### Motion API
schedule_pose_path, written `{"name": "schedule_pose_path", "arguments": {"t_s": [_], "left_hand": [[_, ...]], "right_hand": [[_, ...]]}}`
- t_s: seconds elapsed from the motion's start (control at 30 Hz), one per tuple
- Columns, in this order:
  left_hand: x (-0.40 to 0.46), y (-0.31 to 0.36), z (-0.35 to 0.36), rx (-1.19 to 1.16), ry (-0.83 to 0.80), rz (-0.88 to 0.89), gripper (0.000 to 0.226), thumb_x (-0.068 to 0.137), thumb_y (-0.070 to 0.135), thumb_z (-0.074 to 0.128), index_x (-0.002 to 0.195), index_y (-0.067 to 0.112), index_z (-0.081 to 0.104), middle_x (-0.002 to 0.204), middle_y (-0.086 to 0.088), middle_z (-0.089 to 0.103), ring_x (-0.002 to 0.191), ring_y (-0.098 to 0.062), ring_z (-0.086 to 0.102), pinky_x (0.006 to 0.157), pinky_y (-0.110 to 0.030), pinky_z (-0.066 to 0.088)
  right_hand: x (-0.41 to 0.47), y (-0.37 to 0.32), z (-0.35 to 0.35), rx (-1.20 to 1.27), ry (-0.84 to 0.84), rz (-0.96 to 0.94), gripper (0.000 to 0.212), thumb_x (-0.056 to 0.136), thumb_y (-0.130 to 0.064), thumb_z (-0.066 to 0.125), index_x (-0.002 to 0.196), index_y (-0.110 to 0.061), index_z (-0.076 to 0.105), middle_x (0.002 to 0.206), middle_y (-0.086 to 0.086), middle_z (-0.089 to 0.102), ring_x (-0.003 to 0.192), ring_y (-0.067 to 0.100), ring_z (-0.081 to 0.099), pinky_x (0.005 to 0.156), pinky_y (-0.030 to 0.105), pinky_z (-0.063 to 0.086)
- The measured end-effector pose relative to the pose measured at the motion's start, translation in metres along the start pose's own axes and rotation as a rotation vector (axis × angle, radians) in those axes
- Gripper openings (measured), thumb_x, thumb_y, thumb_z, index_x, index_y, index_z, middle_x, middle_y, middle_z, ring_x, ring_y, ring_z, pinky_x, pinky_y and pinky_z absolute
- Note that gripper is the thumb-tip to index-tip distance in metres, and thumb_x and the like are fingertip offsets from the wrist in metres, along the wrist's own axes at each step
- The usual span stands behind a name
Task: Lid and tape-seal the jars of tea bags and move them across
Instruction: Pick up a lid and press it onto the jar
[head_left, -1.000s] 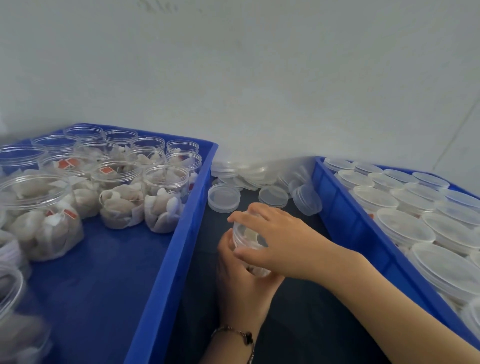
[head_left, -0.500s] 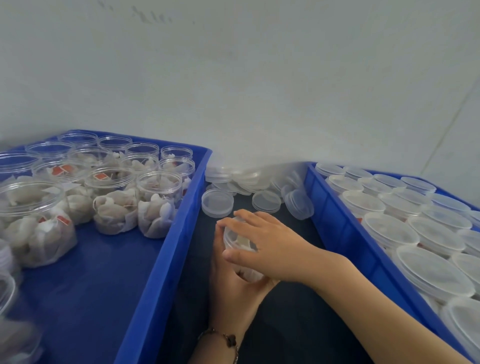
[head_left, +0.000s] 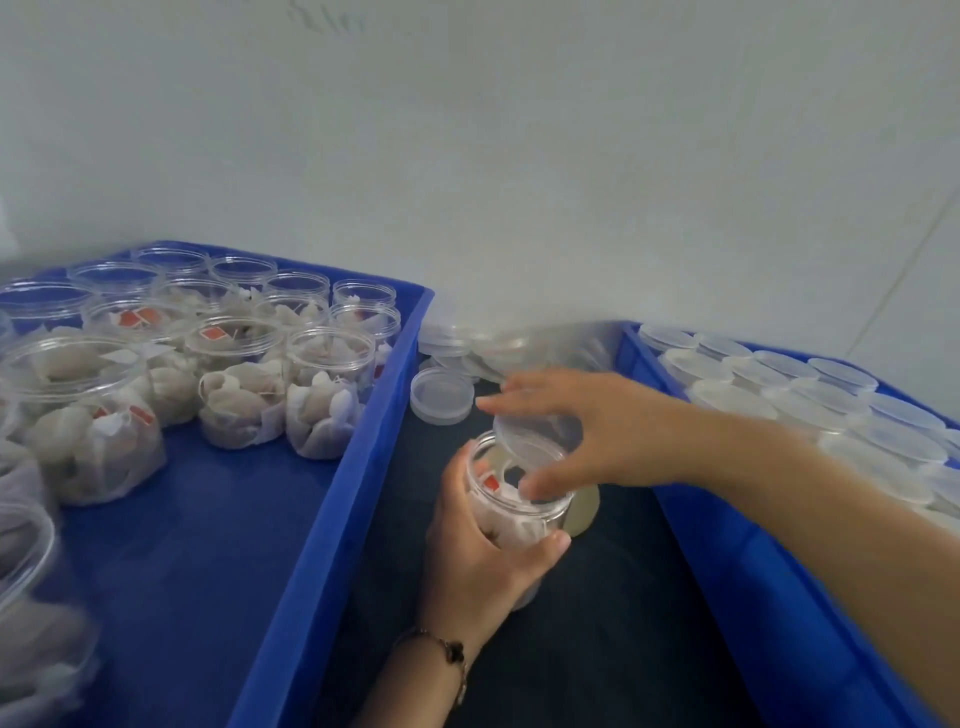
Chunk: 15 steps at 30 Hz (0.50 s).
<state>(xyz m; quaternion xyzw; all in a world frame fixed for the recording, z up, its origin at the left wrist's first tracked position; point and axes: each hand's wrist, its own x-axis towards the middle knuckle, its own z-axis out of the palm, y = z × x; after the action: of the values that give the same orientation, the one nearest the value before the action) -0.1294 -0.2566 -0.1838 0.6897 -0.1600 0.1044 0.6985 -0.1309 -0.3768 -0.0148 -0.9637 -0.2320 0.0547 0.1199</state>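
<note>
A clear jar of tea bags stands on the dark table between two blue trays. My left hand grips its side from the left, thumb across the front. My right hand holds a clear lid tilted over the jar's open mouth, fingers spread around the lid's rim. The lid's near edge touches the jar rim; its far edge is raised. A tea bag's red tag shows inside the jar.
The left blue tray holds several open jars of tea bags. The right blue tray holds several lidded jars. Loose clear lids lie piled at the back by the white wall.
My right hand has lifted off the jar top and now holds the lid tilted above the open mouth. My left hand still grips the jar. The camera has tipped down.
</note>
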Motion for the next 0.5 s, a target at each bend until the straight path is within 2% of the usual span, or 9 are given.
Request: {"name": "schedule_pose_path", "arguments": {"t_s": [0.07,0.2,0.27,0.37,0.43,0.5], "left_hand": [[0.000,0.001,0.000,-0.012,0.006,0.010,0.095,0.049,0.047,0.082,0.126,0.061,0.030,0.123,0.032,0.052,0.115,0.008,0.051,0.092,-0.030,0.051],[0.003,-0.001,0.000,-0.002,0.011,0.058,0.092,0.052,0.043,0.084,0.124,0.064,0.031,0.123,0.036,0.050,0.113,0.012,0.051,0.081,-0.016,0.049],[0.003,-0.002,0.001,-0.001,0.016,0.062,0.093,0.053,0.043,0.084,0.125,0.064,0.030,0.123,0.037,0.049,0.112,0.012,0.051,0.079,-0.012,0.049],[0.003,-0.003,0.002,0.053,0.038,0.083,0.098,0.051,0.050,0.081,0.128,0.065,0.024,0.127,0.041,0.043,0.116,0.017,0.045,0.082,-0.005,0.044],[0.004,-0.003,0.003,0.082,0.053,0.106,0.099,0.051,0.055,0.080,0.129,0.065,0.020,0.128,0.045,0.038,0.117,0.022,0.039,0.082,0.003,0.036],[0.004,-0.002,0.003,0.101,0.058,0.105,0.100,0.051,0.056,0.079,0.132,0.063,0.020,0.128,0.045,0.037,0.117,0.023,0.038,0.082,0.006,0.032]], "right_hand": [[0.004,0.003,0.019,-0.064,-0.032,-0.020,0.072,0.079,-0.046,0.068,0.138,-0.056,0.029,0.146,-0.020,0.029,0.120,-0.012,0.023,0.085,-0.009,0.016],[0.010,0.007,0.033,-0.043,-0.007,-0.018,0.066,0.085,-0.050,0.060,0.140,-0.057,0.024,0.144,-0.026,0.025,0.112,-0.015,0.027,0.081,-0.010,0.021],[0.013,0.007,0.035,-0.044,0.005,-0.014,0.062,0.087,-0.052,0.056,0.139,-0.057,0.024,0.140,-0.030,0.028,0.120,-0.004,0.030,0.083,-0.005,0.027],[0.016,0.007,0.037,-0.077,-0.006,-0.003,0.057,0.087,-0.056,0.051,0.137,-0.060,0.025,0.136,-0.031,0.030,0.121,0.008,0.044,0.089,0.013,0.033],[0.018,0.007,0.035,-0.109,-0.016,-0.013,0.055,0.087,-0.058,0.050,0.137,-0.061,0.026,0.135,-0.030,0.032,0.121,0.007,0.045,0.096,0.022,0.034],[0.019,0.006,0.032,-0.143,-0.027,-0.028,0.055,0.087,-0.058,0.049,0.137,-0.060,0.027,0.137,-0.028,0.035,0.121,0.002,0.042,0.096,0.022,0.034]]}}
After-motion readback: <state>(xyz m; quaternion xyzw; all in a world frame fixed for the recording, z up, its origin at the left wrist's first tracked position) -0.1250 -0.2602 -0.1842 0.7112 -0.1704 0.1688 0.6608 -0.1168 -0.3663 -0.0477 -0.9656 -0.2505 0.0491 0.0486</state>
